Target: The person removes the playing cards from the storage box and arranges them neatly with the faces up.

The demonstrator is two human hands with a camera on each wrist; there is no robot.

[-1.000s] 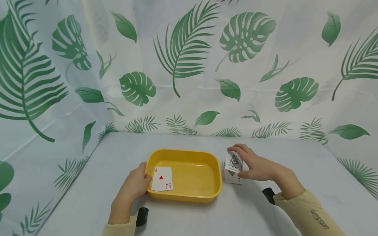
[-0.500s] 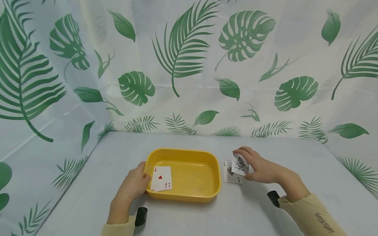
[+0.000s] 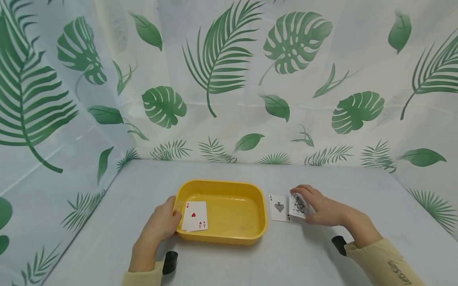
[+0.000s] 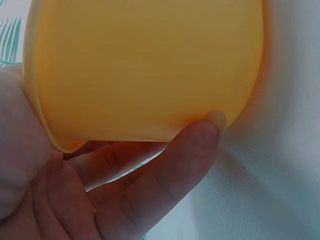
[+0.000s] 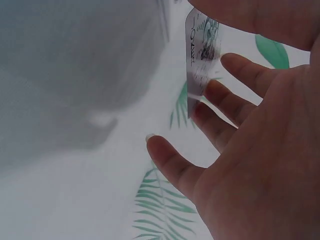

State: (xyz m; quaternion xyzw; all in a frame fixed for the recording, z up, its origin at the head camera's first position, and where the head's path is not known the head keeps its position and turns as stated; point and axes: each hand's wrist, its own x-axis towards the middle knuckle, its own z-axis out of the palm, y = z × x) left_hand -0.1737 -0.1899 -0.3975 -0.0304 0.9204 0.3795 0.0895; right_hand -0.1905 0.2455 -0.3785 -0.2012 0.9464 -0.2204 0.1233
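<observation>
A yellow plastic tray (image 3: 234, 218) stands on the table, and my left hand (image 3: 161, 220) grips its left end. In the left wrist view, the fingers curl under the tray's wall (image 4: 150, 65). An ace of hearts (image 3: 195, 213) lies face up inside at the left, overlapping another card that barely shows. To the tray's right, an ace of spades (image 3: 278, 207) lies face up on the table. My right hand (image 3: 325, 208) pinches a tilted black-and-white joker card (image 3: 298, 204) just right of the ace. In the right wrist view, fingertips touch the joker's edge (image 5: 202, 60).
A pale cloth covers the table (image 3: 229, 264). Behind it and at the sides hangs a white curtain (image 3: 247, 95) printed with green leaves. A black band (image 3: 169, 262) shows at the left wrist and another (image 3: 338, 245) at the right.
My right hand has moved right and slightly nearer with the joker card, uncovering the ace of spades. The left hand stays on the tray.
</observation>
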